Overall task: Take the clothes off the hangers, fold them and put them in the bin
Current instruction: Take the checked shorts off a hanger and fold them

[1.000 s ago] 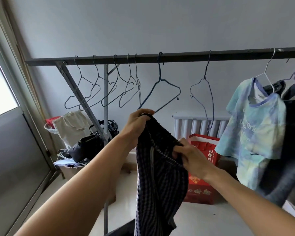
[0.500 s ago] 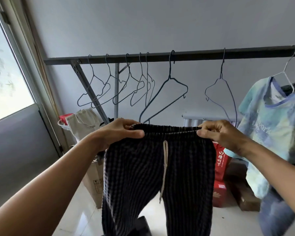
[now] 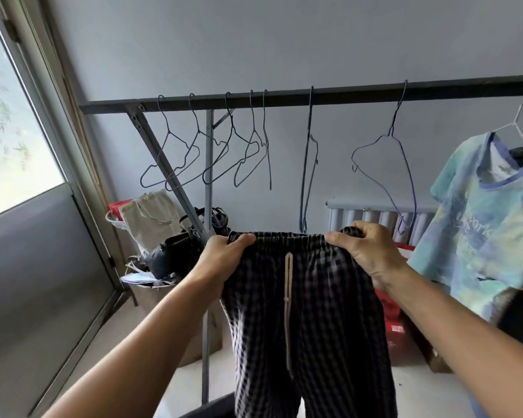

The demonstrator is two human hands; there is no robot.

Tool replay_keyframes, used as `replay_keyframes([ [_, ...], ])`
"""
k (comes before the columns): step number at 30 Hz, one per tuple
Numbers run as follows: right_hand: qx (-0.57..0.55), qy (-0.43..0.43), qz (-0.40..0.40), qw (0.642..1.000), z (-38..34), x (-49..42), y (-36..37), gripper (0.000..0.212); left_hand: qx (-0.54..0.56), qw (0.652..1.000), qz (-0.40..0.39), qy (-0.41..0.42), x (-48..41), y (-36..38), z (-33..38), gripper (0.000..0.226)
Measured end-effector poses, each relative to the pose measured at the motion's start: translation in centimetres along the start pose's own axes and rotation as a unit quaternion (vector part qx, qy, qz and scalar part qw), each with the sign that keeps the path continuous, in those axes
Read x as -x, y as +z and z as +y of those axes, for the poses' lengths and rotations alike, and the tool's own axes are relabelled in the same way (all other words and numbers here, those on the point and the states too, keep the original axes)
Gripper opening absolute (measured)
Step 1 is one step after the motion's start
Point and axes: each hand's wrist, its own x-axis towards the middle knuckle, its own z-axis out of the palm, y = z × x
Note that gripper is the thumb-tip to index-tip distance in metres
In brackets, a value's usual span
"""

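Two hands on one waistband; the garment is off the rack and the fold is not yet started.

Far left, floor level: bags (image 3: 175, 251) are piled under the slanted brace. If you swing the legs that way to fold, the hems could catch on the straps.

Left hand (image 3: 224, 260): your fingers are curled over the left end of the waistband of the checked trousers (image 3: 314, 321), thumb on the front. The pinch looks shallow, mostly on the elastic edge, so a brisk shake could pull it free.

Bottom edge: a dark edge (image 3: 206, 407) shows there. I cannot tell if it is the bin, so find the bin before you drop anything.

Trousers: they hang free in front of you, below the rail (image 3: 344, 93) and touching no hanger. The legs run out of view, so whether the hems touch the floor is unknown. Dragging them is a risk.

Drawstring (image 3: 289, 297): it hangs loose down the centre front. It will probably bunch inside the fold unless you tuck it in.

Blue hanger (image 3: 304, 182): it hangs just behind the waistband. Lifting the trousers higher could hook it.

Right hand (image 3: 366, 251): your fingers are wrapped over the right end of the waistband. The cloth is limp, so if you release either side early the trousers will collapse sideways.

Far right: a tie-dye T-shirt (image 3: 483, 230) hangs near your right forearm. A wide sweep of the elbow could knock it off its hanger.
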Motion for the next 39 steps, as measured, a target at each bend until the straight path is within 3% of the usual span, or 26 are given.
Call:
replay_keyframes([
  [4,0.049,-0.025,0.073,0.996,0.5,0.7,1.9,0.029,0.015,0.999,0.016,0.024,0.6,1.7,-1.2,0.034],
  [8,0.117,-0.079,0.068,0.988,0.1,2.2,3.5,0.03,-0.025,0.997,0.028,0.067,1.7,3.4,-1.5,0.054],
  [11,0.155,-0.11,0.054,0.98,-0.4,3.0,4.7,0.026,-0.058,0.992,0.016,0.107,2.2,4.4,-1.5,0.036],
  [15,0.174,-0.121,0.025,0.977,-0.9,3.6,6.0,0.022,0.054,0.994,-0.036,0.093,3.8,4.6,-0.1,0.029],
  [18,0.133,-0.107,-0.047,0.984,-1.4,4.1,6.8,0.041,0.109,0.985,-0.093,0.097,5.0,4.0,1.1,0.041],
  [21,0.09,-0.089,-0.102,0.987,-2.2,4.7,7.7,0.062,0.121,0.983,-0.093,0.105,5.9,2.9,1.6,0.053],
  [24,0.069,-0.102,-0.092,0.988,-2.4,4.3,8.3,0.059,0.1,0.983,-0.096,0.12,5.6,1.3,1.7,0.043],
  [27,-0.01,-0.065,-0.085,0.994,-2.9,3.5,8.8,0.047,0.012,0.984,-0.013,0.176,4.1,-0.6,0.6,0.023],
  [30,-0.078,-0.039,-0.095,0.992,-3.3,2.8,9.3,0.043,-0.048,0.979,0.081,0.178,2.9,-2.4,-0.3,0.053],
  [33,-0.135,-0.03,-0.133,0.981,-3.8,2.0,9.5,0.04,0.002,0.992,-0.003,0.127,2.1,-4.2,0.0,0.077],
  [35,-0.168,-0.013,-0.159,0.973,-4.3,1.5,9.7,0.038,0.018,0.988,-0.088,0.122,2.0,-5.3,0.5,0.06],
  [39,-0.195,-0.011,-0.202,0.96,-4.4,0.6,9.9,0.029,-0.006,0.984,-0.101,0.147,1.9,-6.7,1.7,0.038],
])
